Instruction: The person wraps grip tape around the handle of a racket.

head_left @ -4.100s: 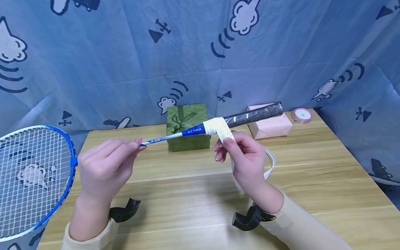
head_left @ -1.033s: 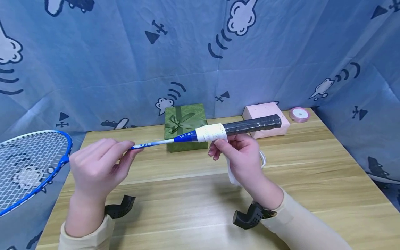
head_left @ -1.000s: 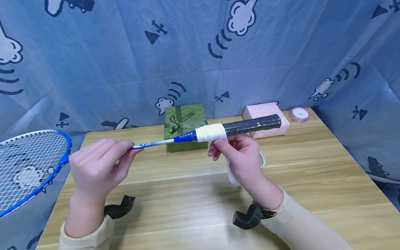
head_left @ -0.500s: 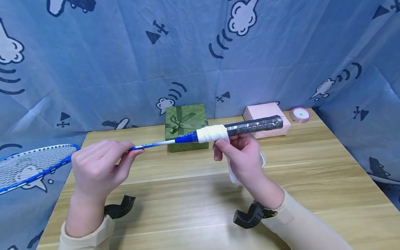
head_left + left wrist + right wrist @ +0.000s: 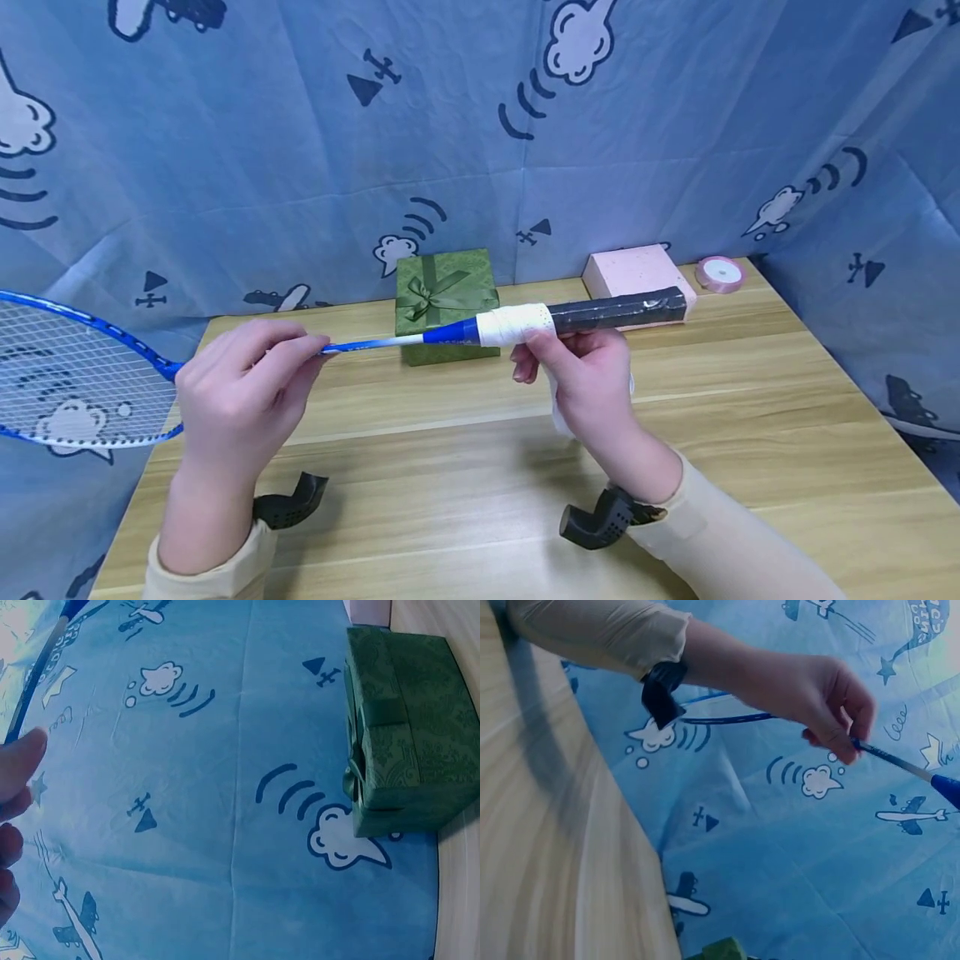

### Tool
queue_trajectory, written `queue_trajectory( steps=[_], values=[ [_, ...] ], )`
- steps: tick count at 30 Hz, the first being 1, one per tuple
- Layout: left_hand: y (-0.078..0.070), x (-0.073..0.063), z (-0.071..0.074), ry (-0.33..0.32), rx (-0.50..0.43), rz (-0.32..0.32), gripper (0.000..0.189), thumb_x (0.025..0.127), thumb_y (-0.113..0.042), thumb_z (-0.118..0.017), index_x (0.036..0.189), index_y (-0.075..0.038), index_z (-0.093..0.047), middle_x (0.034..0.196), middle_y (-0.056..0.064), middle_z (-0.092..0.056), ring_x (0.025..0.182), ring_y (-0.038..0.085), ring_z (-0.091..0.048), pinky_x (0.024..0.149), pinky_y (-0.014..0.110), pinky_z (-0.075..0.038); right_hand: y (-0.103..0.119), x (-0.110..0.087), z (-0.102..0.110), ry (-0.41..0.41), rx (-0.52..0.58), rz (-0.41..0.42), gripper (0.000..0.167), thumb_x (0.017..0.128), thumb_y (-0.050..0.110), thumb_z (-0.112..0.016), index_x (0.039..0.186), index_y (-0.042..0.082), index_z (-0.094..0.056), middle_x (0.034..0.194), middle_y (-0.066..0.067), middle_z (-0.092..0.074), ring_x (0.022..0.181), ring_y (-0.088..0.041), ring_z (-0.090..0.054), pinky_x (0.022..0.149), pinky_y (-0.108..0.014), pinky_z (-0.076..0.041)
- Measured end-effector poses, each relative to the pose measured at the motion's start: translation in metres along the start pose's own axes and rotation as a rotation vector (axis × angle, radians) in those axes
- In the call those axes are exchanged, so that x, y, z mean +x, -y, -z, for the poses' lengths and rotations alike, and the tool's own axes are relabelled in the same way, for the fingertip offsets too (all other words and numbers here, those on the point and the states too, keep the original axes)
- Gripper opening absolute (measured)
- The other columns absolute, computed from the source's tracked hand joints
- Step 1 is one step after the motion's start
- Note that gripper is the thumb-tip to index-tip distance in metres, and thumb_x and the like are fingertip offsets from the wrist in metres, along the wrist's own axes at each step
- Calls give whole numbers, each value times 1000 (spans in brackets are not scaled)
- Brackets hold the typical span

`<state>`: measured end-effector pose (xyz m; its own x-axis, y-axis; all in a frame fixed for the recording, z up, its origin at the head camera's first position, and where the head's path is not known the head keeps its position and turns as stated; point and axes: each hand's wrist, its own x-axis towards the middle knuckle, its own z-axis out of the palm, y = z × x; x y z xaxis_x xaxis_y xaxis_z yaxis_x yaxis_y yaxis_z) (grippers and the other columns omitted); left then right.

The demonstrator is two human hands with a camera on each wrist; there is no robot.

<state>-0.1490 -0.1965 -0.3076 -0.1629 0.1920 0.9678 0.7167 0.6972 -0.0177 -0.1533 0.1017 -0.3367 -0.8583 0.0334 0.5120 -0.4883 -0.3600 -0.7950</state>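
A blue-and-white badminton racket (image 5: 452, 333) is held above the table, its strung head at the far left and its black handle (image 5: 622, 312) pointing right. My left hand (image 5: 238, 385) pinches the thin shaft between thumb and fingertips; the right wrist view also catches this left hand (image 5: 802, 690) on the shaft. White perforated grip tape (image 5: 510, 324) is wound round the handle's lower part, beside the blue cone. My right hand (image 5: 592, 385) pinches the tape at the wrap's edge, under the handle. The tape's loose length hangs down behind that hand, mostly hidden.
On the wooden table (image 5: 450, 492), a green gift box (image 5: 450, 354) with a bow stands at the back. Behind the handle is a pink box (image 5: 637, 268), with a pink-edged roll (image 5: 721, 275) to its right. A patterned blue cloth (image 5: 315, 167) hangs behind the table.
The racket has turned about its shaft: its head was nearly edge-on half a second ago and now shows more strings. Since the oldest frame, the tape held out from the handle has been laid round it.
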Motion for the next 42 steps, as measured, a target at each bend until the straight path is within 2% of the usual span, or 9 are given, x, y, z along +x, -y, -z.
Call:
queue_trajectory(
  steps=[3,5,10,18,25,30,34,36,42],
  values=[
    [-1,0,-2,-65,-15,18,12,74,7,-82,76,-3,-77,73,12,-69,54,34,-57,49,46,-42,0,0,0,35,-25,18,5,96,-2,-69,99,2,-69,76,-8,-74,57,-16,-68,57,-28,-58],
    [0,0,-2,-77,-27,26,8,82,0,-82,75,-2,-77,72,12,-69,54,34,-58,50,46,-42,-1,0,0,71,-27,39,13,96,-8,-63,101,2,-69,79,-8,-75,59,-16,-69,57,-29,-59],
    [2,0,-2,-55,-70,20,35,98,-29,-74,77,-1,-79,71,12,-70,50,31,-56,49,40,-42,-3,3,3,139,-27,129,25,99,-12,-53,103,4,-71,83,-7,-74,62,-15,-70,54,-27,-57],
    [3,1,1,-40,-99,-22,38,99,-29,-73,76,0,-78,67,12,-70,45,28,-55,43,37,-40,-5,3,5,179,-36,177,12,102,10,-65,103,5,-76,83,-6,-75,65,-15,-71,54,-26,-56],
    [4,3,6,-57,-118,6,39,99,-30,-73,75,1,-78,64,12,-69,47,28,-57,46,34,-41,-2,0,1,197,-143,212,31,104,9,-61,95,-21,-65,78,-3,-75,62,-15,-70,54,-27,-55],
    [4,3,7,-43,-137,18,40,98,-30,-73,74,1,-78,64,11,-69,46,26,-55,46,31,-41,-1,-2,0,196,-157,222,32,106,7,-58,95,-23,-64,78,-3,-75,63,-15,-70,56,-29,-57],
    [5,4,8,-9,-160,3,41,99,-31,-72,73,2,-77,63,11,-68,45,21,-50,44,28,-37,-3,-1,1,178,-172,185,21,104,-3,-55,94,-19,-65,78,-2,-75,63,-15,-71,59,-29,-59],
    [5,3,9,13,-169,-5,42,100,-31,-71,73,2,-76,63,10,-67,44,17,-44,43,26,-33,-4,-1,2,176,-174,158,16,103,-6,-54,95,-10,-67,77,-1,-75,62,-15,-72,58,-29,-59],
    [7,3,12,91,-131,-10,41,101,-32,-68,76,0,-75,64,6,-67,43,11,-38,41,24,-28,-1,-2,2,211,-91,89,25,102,-9,-50,104,9,-67,75,-2,-75,55,-16,-70,51,-31,-57]
  ],
)
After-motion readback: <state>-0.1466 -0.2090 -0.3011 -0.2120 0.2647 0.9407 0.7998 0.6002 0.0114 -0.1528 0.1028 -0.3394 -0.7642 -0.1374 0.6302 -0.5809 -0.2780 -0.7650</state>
